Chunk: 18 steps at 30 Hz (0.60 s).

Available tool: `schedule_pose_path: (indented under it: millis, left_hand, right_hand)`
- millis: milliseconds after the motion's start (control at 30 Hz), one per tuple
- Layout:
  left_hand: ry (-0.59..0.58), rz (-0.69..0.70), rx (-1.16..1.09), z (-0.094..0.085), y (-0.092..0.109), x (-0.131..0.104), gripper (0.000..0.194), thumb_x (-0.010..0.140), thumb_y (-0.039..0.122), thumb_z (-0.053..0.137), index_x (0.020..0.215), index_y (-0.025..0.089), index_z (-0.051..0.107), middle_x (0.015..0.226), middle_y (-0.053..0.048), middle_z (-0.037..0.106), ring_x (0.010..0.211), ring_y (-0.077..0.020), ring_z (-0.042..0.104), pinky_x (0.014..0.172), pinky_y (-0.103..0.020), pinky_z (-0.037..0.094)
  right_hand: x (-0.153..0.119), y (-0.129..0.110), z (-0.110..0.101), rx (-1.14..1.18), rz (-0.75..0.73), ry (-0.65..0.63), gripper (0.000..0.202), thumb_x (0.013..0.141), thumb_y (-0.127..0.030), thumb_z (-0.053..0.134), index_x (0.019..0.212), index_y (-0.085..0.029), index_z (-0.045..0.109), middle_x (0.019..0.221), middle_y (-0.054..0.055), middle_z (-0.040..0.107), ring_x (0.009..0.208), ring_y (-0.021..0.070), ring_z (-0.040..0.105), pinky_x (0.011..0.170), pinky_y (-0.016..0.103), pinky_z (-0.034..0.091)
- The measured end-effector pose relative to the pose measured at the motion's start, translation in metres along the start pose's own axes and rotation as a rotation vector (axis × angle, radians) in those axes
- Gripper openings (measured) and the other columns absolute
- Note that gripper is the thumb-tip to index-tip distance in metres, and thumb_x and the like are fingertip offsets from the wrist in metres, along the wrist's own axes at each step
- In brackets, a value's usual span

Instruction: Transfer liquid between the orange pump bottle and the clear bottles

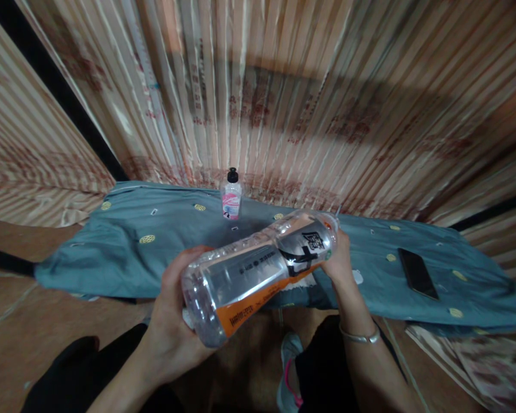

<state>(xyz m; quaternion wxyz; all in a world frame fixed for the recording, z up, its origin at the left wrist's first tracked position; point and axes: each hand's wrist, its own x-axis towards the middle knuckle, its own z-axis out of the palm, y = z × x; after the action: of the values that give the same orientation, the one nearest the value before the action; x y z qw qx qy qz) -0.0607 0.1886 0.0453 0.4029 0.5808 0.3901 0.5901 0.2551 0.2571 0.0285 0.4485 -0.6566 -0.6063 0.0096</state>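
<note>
Head view, the only one. Clock directions run from the middle of the large plastic bottle (pixel 241 281), which is held in the air in front of the teal cloth (pixel 124 252), its long axis slanting from 8 o'clock up to 2. Wall clear and ridged; label (pixel 245 278) silver and orange, facing the wearer.

Left hand (pixel 178 321): wrapped round the 8 o'clock end, thumb side uppermost, other fingers mostly out of sight underneath. Right hand (pixel 339 258): grasping the 2 o'clock end from the far side, most fingers hidden behind the plastic; a metal bracelet (pixel 361 337) sits on that wrist. A thin pale sliver (pixel 339 210) shows beside this end — cannot tell what it is.

Around it: small bottle (pixel 231 205) with a black cap (pixel 233 175), upright at 11 o'clock, near but apart; dark phone (pixel 417 273) flat on the cloth at 3 o'clock; pleated curtain (pixel 258 103) behind, toward 12.

On handling, as judgement: the wall looks thin and likely to dent, so a broad, light hold at both ends should serve better than a hard pinch. Level pressure from both palms would check twisting — and a little clearance at 11 o'clock would spare the small bottle a knock.
</note>
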Motion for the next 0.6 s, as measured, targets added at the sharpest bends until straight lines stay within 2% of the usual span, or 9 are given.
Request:
schedule_pose_path:
  millis: [133,200,300,333,467,600]
  left_hand:
    - [-0.025,0.102,0.048,0.0023,0.0018,0.0014,0.098,0.062,0.029,0.097,0.147,0.048,0.052,0.133,-0.002,0.071,0.103,-0.0323,0.076,0.089,-0.051,0.070]
    - [-0.019,0.100,0.043,0.0026,0.0021,0.0014,0.097,0.061,0.029,0.097,0.146,0.047,0.053,0.133,-0.003,0.072,0.101,-0.0337,0.077,0.087,-0.054,0.071]
    - [-0.028,0.088,0.056,0.0026,0.0022,0.0013,0.096,0.062,0.029,0.096,0.146,0.048,0.053,0.134,-0.002,0.072,0.105,-0.0358,0.076,0.095,-0.061,0.068]
    - [-0.031,0.086,0.057,0.0028,0.0024,0.0012,0.097,0.061,0.030,0.097,0.146,0.048,0.053,0.134,-0.002,0.071,0.107,-0.0362,0.076,0.095,-0.061,0.068]
    - [-0.002,0.059,-0.005,0.0055,0.0053,0.0017,0.098,0.059,0.027,0.098,0.143,0.049,0.055,0.129,-0.001,0.073,0.099,-0.0334,0.077,0.082,-0.054,0.073]
    - [-0.011,0.075,0.036,0.0064,0.0082,0.0030,0.098,0.057,0.026,0.099,0.142,0.050,0.057,0.130,-0.001,0.072,0.103,-0.0334,0.077,0.086,-0.054,0.072]
  right_hand:
    - [0.0000,0.0019,0.0006,-0.007,0.014,-0.001,0.041,0.092,-0.047,0.053,0.112,-0.017,0.075,0.100,0.017,0.082,0.094,0.0367,0.079,0.082,0.044,0.061]
    - [-0.0002,0.0027,0.0008,-0.006,0.005,-0.006,0.039,0.092,-0.044,0.054,0.112,-0.018,0.075,0.101,0.017,0.083,0.093,0.0352,0.080,0.081,0.042,0.061]
    - [-0.0005,0.0023,0.0007,0.000,-0.014,0.001,0.038,0.093,-0.043,0.054,0.112,-0.018,0.075,0.100,0.016,0.083,0.092,0.0332,0.079,0.080,0.039,0.061]
    - [-0.0006,0.0018,0.0005,-0.001,-0.018,0.004,0.038,0.093,-0.043,0.054,0.112,-0.018,0.075,0.100,0.016,0.083,0.092,0.0329,0.079,0.080,0.039,0.061]
    - [-0.0003,-0.0009,-0.0006,-0.011,-0.018,0.013,0.039,0.093,-0.045,0.053,0.110,-0.017,0.075,0.098,0.016,0.083,0.090,0.0332,0.079,0.078,0.039,0.061]
    - [0.0001,-0.0019,-0.0010,0.008,-0.027,0.027,0.038,0.092,-0.046,0.054,0.107,-0.018,0.076,0.097,0.015,0.084,0.089,0.0330,0.079,0.077,0.039,0.061]
